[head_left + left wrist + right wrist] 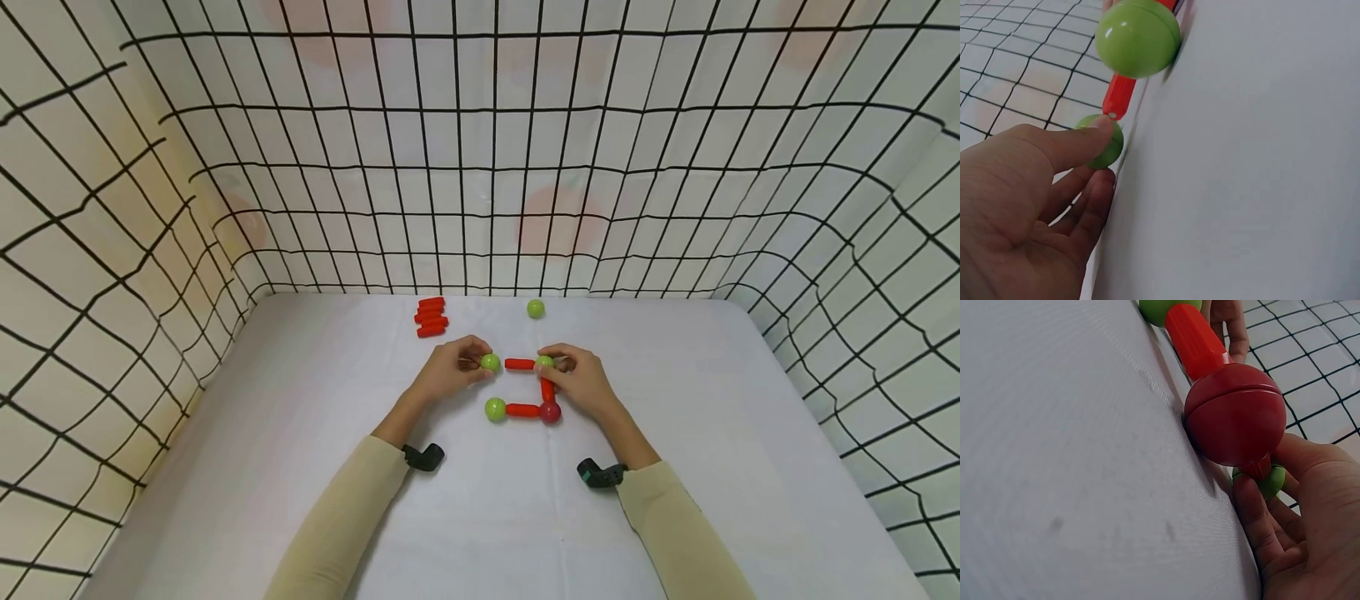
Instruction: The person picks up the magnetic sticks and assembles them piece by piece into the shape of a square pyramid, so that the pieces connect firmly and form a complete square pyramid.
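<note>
Red rods and balls made an unfinished square near the middle of the bench [300, 500]. Three sides looked joined: top rod [519, 364], right rod [547, 389], bottom rod [522, 410], with a red ball [551, 412] at one corner. The left hand [448, 372] pinched a green ball [490, 362] just short of the top rod; the right hand [581, 382] gripped the corner ball [544, 362]. By my judgement, the left side remained open. Spare rods [431, 317] and a loose ball [536, 309] lay by the far edge.

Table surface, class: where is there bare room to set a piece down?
The white table is bare left of the left hand, right of the right hand, and between the sleeves. It is crowded around the ball-and-stick frame and the red sticks.
</note>
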The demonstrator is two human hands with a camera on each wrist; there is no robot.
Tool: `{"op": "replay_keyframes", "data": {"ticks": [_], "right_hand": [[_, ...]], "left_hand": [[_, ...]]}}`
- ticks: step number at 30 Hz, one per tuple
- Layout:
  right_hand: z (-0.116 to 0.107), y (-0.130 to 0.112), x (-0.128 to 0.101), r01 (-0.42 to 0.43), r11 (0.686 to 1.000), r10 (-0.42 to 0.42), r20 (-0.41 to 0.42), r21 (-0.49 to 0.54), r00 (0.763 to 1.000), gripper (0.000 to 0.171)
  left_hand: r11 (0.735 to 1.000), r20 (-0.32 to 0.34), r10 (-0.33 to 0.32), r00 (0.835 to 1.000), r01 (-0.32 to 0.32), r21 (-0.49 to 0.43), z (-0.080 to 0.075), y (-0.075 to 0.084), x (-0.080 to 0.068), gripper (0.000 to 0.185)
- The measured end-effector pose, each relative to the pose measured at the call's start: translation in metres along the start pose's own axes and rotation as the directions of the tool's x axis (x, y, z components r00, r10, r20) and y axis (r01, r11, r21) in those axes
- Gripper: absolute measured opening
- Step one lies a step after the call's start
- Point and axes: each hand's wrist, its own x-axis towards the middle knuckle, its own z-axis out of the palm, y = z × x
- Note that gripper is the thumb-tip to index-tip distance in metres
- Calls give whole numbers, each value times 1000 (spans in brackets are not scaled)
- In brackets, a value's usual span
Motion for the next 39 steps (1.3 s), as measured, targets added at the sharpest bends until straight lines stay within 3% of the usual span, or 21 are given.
{"op": "replay_keyframes", "data": {"ticks": [11,19,27,31,39], "right_hand": [[4,-4,4,-8,1000,8,-2,-11,1000,36],[2,-13,-1,-84,994,86,38,-66,996,61],[-1,-11,-9,-93,995,95,74,-40,993,64],[-2,-11,-8,-78,996,80,55,-39,995,64],[3,-11,-8,-80,997,81,53,-10,995,62]], "left_hand": [[1000,-30,20,999,-20,18,5,0,2,31],[1000,-73,13,997,-12,14,4,-3,0,32],[1000,-29,-18,999,19,24,4,-1,-1,37],[998,-49,-40,998,42,36,-6,-1,-4,40],[990,-215,-90,972,110,84,-40,-11,-12,35]]}}
